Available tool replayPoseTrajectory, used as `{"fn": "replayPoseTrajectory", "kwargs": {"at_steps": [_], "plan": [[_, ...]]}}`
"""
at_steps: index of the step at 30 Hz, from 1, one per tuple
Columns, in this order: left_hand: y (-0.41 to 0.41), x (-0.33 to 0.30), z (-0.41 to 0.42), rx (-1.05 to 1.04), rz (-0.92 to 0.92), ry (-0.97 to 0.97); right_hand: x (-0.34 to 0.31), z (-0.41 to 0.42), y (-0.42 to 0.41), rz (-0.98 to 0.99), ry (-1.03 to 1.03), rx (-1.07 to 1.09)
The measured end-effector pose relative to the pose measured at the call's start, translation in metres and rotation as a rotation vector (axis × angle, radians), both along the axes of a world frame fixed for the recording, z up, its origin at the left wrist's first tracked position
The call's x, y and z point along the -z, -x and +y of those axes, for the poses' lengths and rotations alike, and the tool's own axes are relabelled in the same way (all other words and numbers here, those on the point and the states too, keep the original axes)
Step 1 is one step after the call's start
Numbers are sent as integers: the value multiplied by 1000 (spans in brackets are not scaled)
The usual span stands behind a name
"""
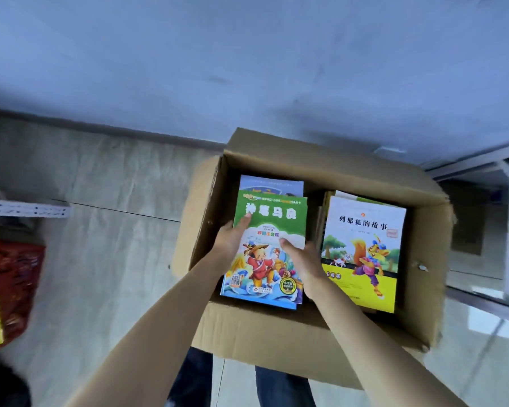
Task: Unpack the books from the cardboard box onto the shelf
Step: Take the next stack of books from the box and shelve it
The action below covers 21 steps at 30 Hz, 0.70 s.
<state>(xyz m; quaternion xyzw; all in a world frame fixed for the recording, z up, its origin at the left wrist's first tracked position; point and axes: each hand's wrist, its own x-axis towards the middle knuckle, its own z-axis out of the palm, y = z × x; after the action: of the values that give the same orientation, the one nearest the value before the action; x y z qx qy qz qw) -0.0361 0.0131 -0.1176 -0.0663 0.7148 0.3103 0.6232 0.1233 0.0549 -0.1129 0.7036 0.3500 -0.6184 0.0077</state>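
Note:
An open cardboard box (276,327) stands on the floor in front of me. Inside on the left lies a stack of books topped by a green-covered picture book (269,230). My left hand (232,239) grips that book's left edge, thumb on the cover. My right hand (301,259) grips its right edge, thumb on the cover too. Another book (272,185) peeks out behind it. On the right side of the box lies a second stack, topped by a white and yellow book with a fox (365,251).
A white metal shelf rail (27,211) juts in at the left edge, with red and yellow items (9,277) below it. Another metal frame (482,163) stands at the right. A pale wall rises behind the box. The floor is grey tile.

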Motion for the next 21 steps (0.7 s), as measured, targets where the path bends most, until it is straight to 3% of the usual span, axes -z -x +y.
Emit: {"fn": "replayPoseTrajectory", "kwargs": {"at_steps": [4, 11, 21], "plan": [[16, -89, -3, -60, 25, -131, -87, 2, 13, -49, -184, -121], [95, -250, -46, -220, 203, -348, -236, -21, 96, 224, -452, -300], [225, -465, -274, -517, 571, -530, -432, -183, 273, 614, -515, -627]]}}
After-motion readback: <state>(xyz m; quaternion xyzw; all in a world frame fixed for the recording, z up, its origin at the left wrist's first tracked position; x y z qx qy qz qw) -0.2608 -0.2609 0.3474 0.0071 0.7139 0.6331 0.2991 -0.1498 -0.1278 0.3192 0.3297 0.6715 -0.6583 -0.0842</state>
